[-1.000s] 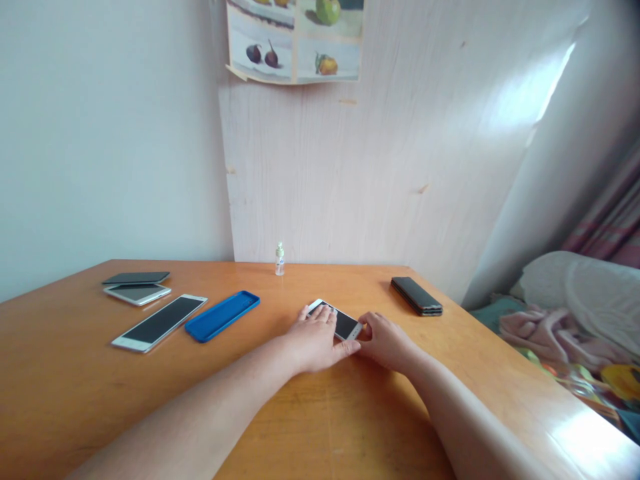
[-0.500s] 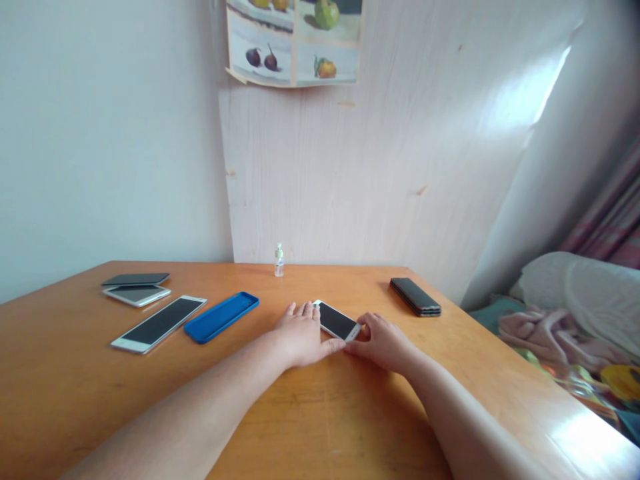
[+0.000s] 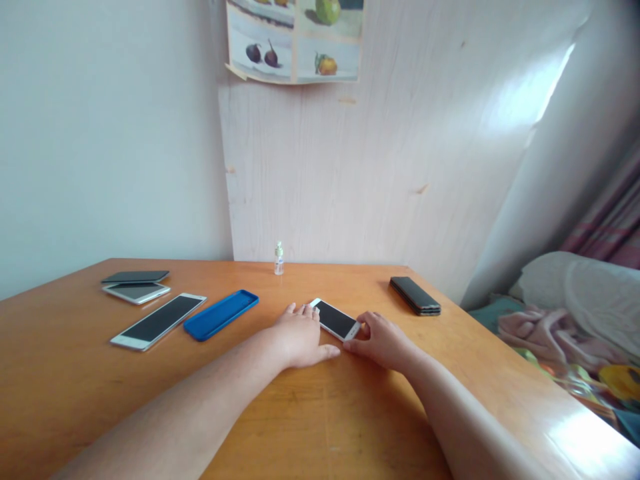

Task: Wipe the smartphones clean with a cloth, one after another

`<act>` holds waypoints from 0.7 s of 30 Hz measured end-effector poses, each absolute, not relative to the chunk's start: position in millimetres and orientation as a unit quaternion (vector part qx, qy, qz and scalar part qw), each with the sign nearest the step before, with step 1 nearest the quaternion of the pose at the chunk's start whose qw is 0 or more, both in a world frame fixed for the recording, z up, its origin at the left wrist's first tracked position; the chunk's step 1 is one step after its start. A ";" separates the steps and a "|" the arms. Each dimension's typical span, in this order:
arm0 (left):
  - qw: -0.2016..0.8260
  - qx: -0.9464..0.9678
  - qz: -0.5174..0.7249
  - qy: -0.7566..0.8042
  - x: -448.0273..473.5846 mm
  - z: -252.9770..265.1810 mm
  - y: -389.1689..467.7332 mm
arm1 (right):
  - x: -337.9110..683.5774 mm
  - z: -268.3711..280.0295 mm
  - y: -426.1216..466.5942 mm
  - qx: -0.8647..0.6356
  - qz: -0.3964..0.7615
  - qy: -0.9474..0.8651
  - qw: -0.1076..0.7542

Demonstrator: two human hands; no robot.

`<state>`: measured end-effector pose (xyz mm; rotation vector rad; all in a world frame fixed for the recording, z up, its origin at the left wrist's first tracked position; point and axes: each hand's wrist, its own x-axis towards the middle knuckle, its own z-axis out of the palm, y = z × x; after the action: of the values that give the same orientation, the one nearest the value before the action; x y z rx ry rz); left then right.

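Observation:
A white phone (image 3: pixel 335 319) with a dark screen lies flat on the orange wooden table (image 3: pixel 75 393), a little right of centre. My left hand (image 3: pixel 299 338) rests palm down just left of it, fingers spread, fingertips near the phone's far corner. My right hand (image 3: pixel 383 341) is at the phone's near right end, thumb and fingers touching that short edge. The phone's screen is uncovered.
A blue phone case (image 3: pixel 221 314), a large white phone (image 3: pixel 159 321), a smaller white phone (image 3: pixel 136 291) and a dark case (image 3: pixel 135 276) lie at the left. A small bottle (image 3: pixel 279 259) stands by the wall. Dark stacked phones (image 3: pixel 415 295) lie at right; bedding (image 3: pixel 565 313) beyond the table edge.
My left hand has slid off the phone's screen to the left and now lies on the table beside it. The right hand has stayed at the phone's near end.

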<state>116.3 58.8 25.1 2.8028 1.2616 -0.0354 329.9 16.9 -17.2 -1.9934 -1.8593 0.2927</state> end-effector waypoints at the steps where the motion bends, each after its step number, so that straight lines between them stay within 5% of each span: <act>1: 0.040 0.913 -0.013 0.407 115.4 26.5 58.6 | 330.2 -16.9 16.9 -0.712 0.107 -0.665 0.198; 9: 0.112 0.960 -0.019 0.256 130.1 36.1 25.1 | 331.1 -17.9 17.1 -0.704 0.111 -0.670 0.208; 21: 0.052 0.926 -0.056 0.369 111.9 40.2 51.1 | 331.1 -16.1 15.9 -0.711 0.126 -0.661 0.201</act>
<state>111.9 51.1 40.2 2.8166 1.1223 -0.1707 331.1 15.9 -16.1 -1.9872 -1.8474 0.3522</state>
